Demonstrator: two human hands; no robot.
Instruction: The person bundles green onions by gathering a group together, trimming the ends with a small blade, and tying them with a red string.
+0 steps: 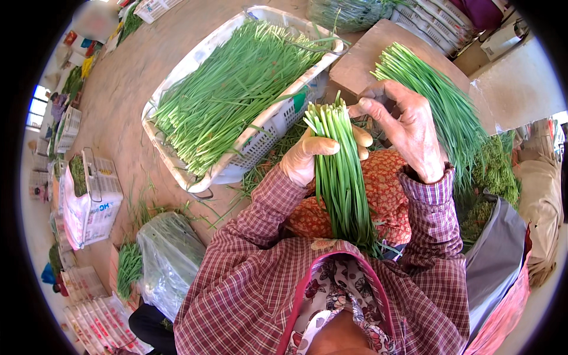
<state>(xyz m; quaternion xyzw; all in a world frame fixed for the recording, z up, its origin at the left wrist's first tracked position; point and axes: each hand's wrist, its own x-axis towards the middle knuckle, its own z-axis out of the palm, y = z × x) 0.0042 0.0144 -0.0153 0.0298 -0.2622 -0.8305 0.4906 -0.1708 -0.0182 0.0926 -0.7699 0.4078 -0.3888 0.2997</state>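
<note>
My left hand (305,157) is wrapped round a bunch of garlic chives (346,186), thumb across the stems just below their pale cut ends. The green leaves hang down toward my lap, over a red patterned cloth (387,177). My right hand (408,118) is at the top of the bunch, on its right side. Its thumb and forefinger are drawn together by the cut ends; whatever is between them is too small to make out. Beyond my right hand, another bunch of chives (435,89) lies on a brown board (361,62), leaves trailing over the near edge.
A white plastic basket (260,145) heaped with chives stands ahead to the left, loose leaves beside it. At lower left sit a clear plastic bag (168,254) and a white crate (103,204). Close on my right are a grey sack (497,254) and more greens (494,168).
</note>
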